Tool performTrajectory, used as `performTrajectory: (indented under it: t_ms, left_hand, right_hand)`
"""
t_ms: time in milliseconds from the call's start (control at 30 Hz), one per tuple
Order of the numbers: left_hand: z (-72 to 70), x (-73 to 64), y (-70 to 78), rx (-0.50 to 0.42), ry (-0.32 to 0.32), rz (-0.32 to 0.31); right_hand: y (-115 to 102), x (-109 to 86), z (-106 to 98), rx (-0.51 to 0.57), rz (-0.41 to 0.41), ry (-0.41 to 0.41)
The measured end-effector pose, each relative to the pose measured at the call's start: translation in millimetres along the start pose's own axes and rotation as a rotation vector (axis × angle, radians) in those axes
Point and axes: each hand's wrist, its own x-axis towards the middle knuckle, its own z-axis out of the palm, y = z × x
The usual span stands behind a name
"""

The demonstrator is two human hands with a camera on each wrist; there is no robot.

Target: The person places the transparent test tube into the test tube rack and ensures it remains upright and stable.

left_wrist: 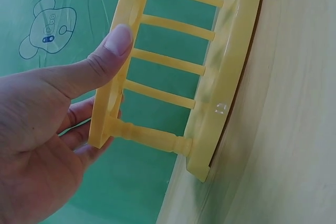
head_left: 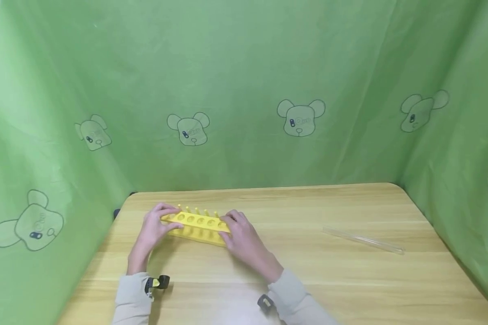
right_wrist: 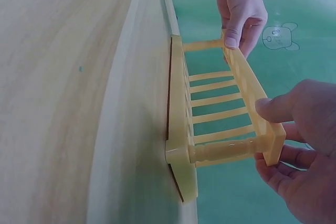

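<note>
A yellow test tube rack (head_left: 196, 220) stands left of centre, with round holes in its top plate and a row of thin pegs along the back. My left hand (head_left: 152, 228) grips the left end of the top plate, thumb on the near side and fingers behind. At the other end, my right hand (head_left: 246, 241) pinches the same plate likewise. The left wrist view shows the rack's base (left_wrist: 226, 82) at the tabletop; whether it touches is hard to tell. To the right, apart from both hands, lies a clear test tube (head_left: 363, 239).
The wood-grain table (head_left: 309, 280) has rounded far corners. Green curtains (head_left: 244, 90) printed with bear heads hang behind it and on both sides. A dark wrist camera (head_left: 162, 282) sits by the left cuff, and another camera (head_left: 265, 303) by the right.
</note>
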Motion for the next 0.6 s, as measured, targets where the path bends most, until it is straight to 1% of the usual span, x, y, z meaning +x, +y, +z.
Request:
performTrajectory:
  t_ms: [100,400,600]
  left_hand:
    - [-0.8,-2.6,0.5,-0.005,0.007,0.006]
    - [5.9,-5.9,0.3,0.004,0.034,0.024]
    - [7.3,-5.6,3.2,-0.011,0.019,0.035]
  right_hand:
    - [-0.9,-0.5,0.6,0.01,-0.004,0.008]
    - [3.6,-3.4,-3.5,0.014,-0.011,0.002]
    - [7.5,-6.7,-5.0,0.01,-0.02,0.021]
